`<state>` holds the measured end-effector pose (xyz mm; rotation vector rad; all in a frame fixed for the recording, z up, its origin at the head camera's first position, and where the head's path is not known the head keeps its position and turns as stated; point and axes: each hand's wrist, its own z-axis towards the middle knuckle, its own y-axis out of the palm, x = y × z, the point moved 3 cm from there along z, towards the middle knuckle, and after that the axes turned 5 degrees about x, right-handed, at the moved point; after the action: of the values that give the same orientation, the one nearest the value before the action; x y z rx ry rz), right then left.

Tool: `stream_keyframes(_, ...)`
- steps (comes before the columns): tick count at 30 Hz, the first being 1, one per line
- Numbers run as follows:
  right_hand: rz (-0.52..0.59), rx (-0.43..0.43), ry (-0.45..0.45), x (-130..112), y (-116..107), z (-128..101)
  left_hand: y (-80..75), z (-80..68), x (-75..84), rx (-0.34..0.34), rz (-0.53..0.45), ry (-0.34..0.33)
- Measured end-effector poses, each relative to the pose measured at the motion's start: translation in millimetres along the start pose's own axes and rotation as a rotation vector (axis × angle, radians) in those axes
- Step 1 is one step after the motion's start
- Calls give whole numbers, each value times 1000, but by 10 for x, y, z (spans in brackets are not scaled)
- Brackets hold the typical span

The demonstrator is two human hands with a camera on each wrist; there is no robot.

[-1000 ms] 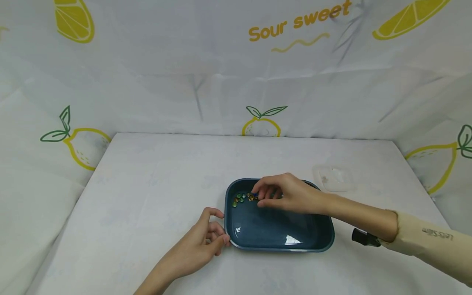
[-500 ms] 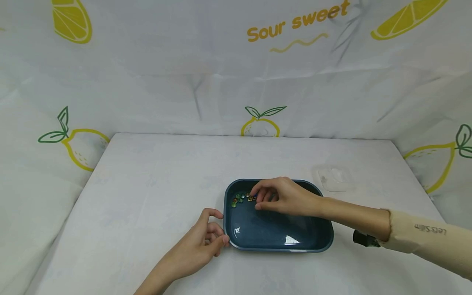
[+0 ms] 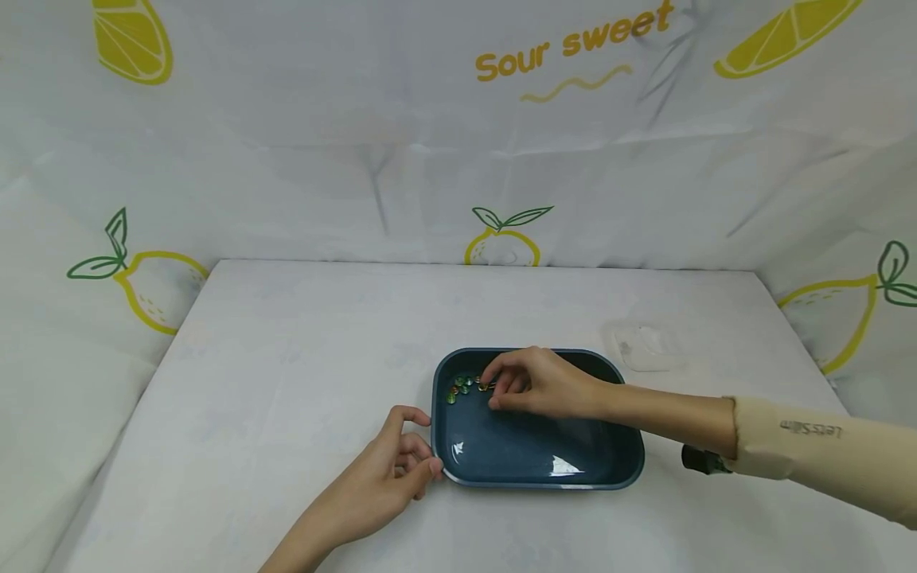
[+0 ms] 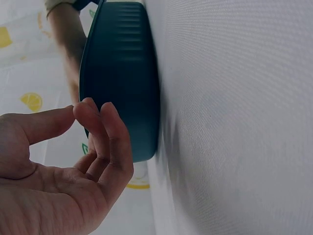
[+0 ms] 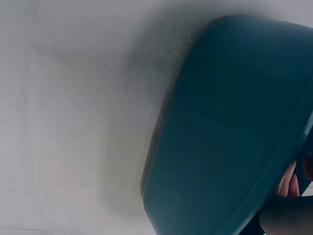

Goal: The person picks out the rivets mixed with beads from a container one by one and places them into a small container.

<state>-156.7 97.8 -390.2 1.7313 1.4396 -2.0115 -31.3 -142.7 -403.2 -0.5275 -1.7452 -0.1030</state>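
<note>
In the head view, a dark blue tray [image 3: 533,458] sits just right of the frame's centre on a white table [image 3: 286,358], with a small cluster of coloured glass beads [image 3: 462,386] lying in its upper left corner. The right hand [image 3: 537,383] reaches in from the right edge, fingers curled down with the fingertips at the right end of the bead cluster; whether a bead is actually pinched between them cannot be told. The left hand [image 3: 390,477] rests on the table at the tray's lower left corner, fingers loosely curled, thumb tip touching the rim. A clear plastic lid [image 3: 645,346] lies on the table to the upper right of the tray, near it but apart. In the left wrist view, the left hand [image 4: 68,171] fills the lower left with its fingers bent and holding nothing, just beside the tray's outer wall [image 4: 124,78] in the upper left. In the right wrist view, the tray's wall [image 5: 230,132] covers the right half of the frame, and a few fingers [image 5: 288,183] show at the lower right edge, too cut off to read the grip.
</note>
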Motion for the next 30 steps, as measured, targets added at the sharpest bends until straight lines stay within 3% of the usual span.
stream_keyframes(11, 38, 14, 30, 68, 63, 31, -6, -10, 1, 1, 7, -6)
stream_keyframes(30, -37, -34, 43, 141, 113, 62, 1, -11, 15, -4, -3, 4)
